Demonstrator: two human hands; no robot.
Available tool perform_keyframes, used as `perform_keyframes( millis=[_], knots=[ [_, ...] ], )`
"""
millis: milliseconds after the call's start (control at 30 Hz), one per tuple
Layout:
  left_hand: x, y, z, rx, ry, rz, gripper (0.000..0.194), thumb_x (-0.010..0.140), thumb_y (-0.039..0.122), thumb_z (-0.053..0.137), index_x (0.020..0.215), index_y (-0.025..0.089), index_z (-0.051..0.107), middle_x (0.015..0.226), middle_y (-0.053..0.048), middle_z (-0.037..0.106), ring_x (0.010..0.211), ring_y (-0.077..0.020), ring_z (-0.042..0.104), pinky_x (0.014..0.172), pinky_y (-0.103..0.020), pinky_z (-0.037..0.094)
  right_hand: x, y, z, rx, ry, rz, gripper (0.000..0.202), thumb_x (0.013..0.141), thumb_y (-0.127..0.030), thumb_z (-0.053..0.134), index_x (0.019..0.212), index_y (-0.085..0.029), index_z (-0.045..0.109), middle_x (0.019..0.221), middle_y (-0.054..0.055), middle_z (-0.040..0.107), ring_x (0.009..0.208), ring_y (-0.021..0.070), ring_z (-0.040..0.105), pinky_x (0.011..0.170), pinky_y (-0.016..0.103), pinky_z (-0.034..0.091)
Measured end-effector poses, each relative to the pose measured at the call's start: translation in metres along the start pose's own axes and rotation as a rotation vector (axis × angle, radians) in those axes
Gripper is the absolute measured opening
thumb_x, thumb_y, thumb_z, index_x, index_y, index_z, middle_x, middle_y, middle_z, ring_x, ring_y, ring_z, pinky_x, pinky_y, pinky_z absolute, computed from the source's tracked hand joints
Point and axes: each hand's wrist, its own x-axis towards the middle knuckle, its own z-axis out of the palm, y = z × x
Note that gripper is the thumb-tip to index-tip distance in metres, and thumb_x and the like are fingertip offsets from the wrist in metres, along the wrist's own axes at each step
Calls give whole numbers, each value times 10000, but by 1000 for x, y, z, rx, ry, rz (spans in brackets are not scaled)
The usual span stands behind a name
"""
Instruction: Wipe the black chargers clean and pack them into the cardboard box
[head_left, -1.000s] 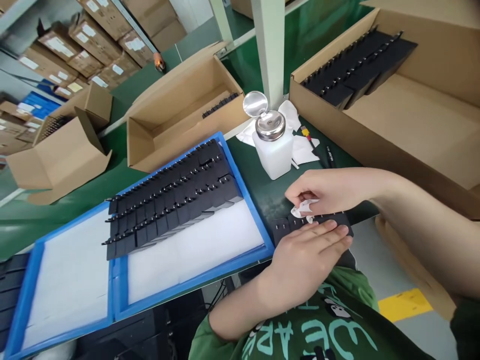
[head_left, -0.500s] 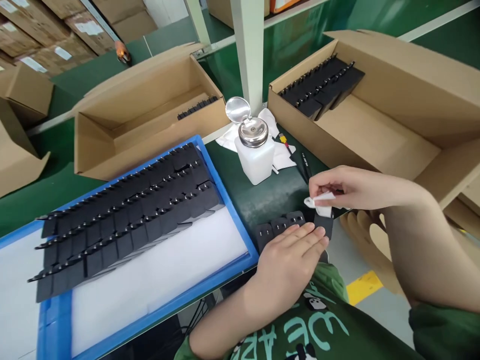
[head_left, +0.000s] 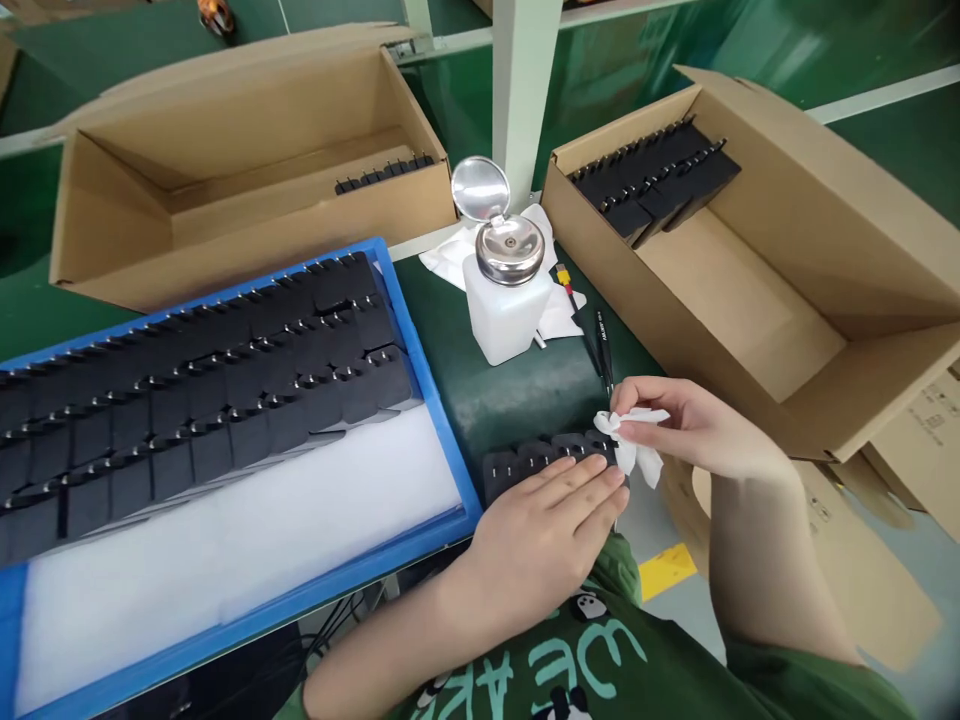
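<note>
A short row of black plug adapters (head_left: 516, 464) with metal pins lies at the bench's near edge. My left hand (head_left: 544, 525) rests flat across them, fingers stretched out and side by side, hiding part of the row. Pinched in my right hand (head_left: 686, 425) is a crumpled white wipe (head_left: 639, 458), held at the right end of the row against the pins. Just beyond the right hand lie black tweezers (head_left: 604, 345). A white pump bottle (head_left: 501, 310) with its metal lid flipped up stands farther back.
To the left, a blue tray (head_left: 431, 425) holds several rows of black adapters (head_left: 195, 385). Two open cartons, one at back left (head_left: 300, 225) and one at right (head_left: 630, 275), each contain some adapters. A pale post (head_left: 521, 100) rises behind the bottle. A yellow-tipped cable (head_left: 564, 278) lies beside white cloths.
My right hand has brought the wipe down and left onto the row's right end. My left hand stays flat on the adapters. The camera view has shifted.
</note>
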Motion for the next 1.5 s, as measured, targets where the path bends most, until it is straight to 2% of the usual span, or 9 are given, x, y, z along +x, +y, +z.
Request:
perform_keyframes(
  millis=[267, 600, 733, 833, 933, 1033, 1100, 1233, 1500],
  knots=[
    [2, -1, -1, -36, 2, -5, 339, 1036, 120, 414, 1253, 115, 674, 1318, -19, 695, 1254, -173, 648, 1108, -311, 523, 55, -41, 1, -286, -521, -226, 270, 907, -399, 633, 781, -172, 558, 729, -16, 554, 634, 90, 440, 576, 237, 355],
    [-1, -3, 7, -19, 59, 24, 344, 1039, 133, 405, 1212, 122, 702, 1299, -19, 708, 1242, -173, 657, 1086, -302, 538, 97, -88, 66, -637, -681, -420, 204, 872, -198, 633, 740, -189, 478, 642, -65, 477, 593, 81, 422, 569, 241, 305],
    [-2, -4, 12, -21, 65, 20, 344, 1034, 125, 399, 1228, 106, 682, 1307, -35, 704, 1249, -193, 654, 1089, -334, 541, 91, -98, 63, -638, -546, -465, 188, 909, -220, 588, 745, -193, 501, 681, -45, 516, 624, 97, 448, 603, 249, 338],
    [-2, -2, 8, -33, 101, 39, 326, 1013, 100, 420, 1224, 87, 669, 1300, -66, 707, 1249, -201, 655, 1098, -349, 537, 72, -95, 37, -581, -216, -524, 118, 949, -273, 538, 876, -198, 593, 833, 0, 629, 726, 127, 541, 661, 260, 416],
    [-10, 0, -10, -120, 230, 64, 217, 964, 134, 570, 1147, 87, 677, 1205, -77, 753, 1220, -193, 669, 1132, -340, 507, 39, -84, 12, -659, -22, -568, 241, 989, -315, 487, 1138, -219, 650, 1095, 50, 690, 891, 170, 631, 772, 305, 501],
    [-27, -4, -34, -170, 361, -130, 366, 872, 293, 761, 1161, 101, 645, 1113, -97, 757, 1138, -211, 688, 1085, -360, 537, -2, -66, 3, -754, 187, -522, 382, 1021, -327, 448, 1384, -258, 547, 1366, 73, 604, 1077, 204, 649, 925, 352, 532],
    [-37, -9, -44, -113, 281, -336, 623, 800, 444, 815, 1265, 102, 580, 1169, -151, 706, 1120, -269, 672, 966, -411, 595, -28, -51, 9, -807, 353, -432, 470, 1008, -396, 494, 1466, -293, 469, 1398, 89, 578, 1102, 236, 652, 901, 364, 559],
    [-37, -18, -44, 17, -85, -473, 950, 666, 541, 874, 1413, 139, 446, 1305, -188, 608, 1140, -363, 631, 806, -468, 624, -51, -18, 41, -944, 271, -293, 760, 905, -644, 569, 1544, -311, 327, 1442, 135, 530, 1076, 303, 680, 723, 374, 612],
    [-9, -14, -37, 178, -270, -434, 766, 745, 474, 842, 1356, 155, 507, 1174, -112, 660, 1015, -295, 609, 680, -370, 594, -27, 6, 78, -985, 381, -317, 610, 883, -619, 615, 1360, -256, 504, 1276, 139, 594, 1012, 312, 692, 612, 375, 603]
  ],
)
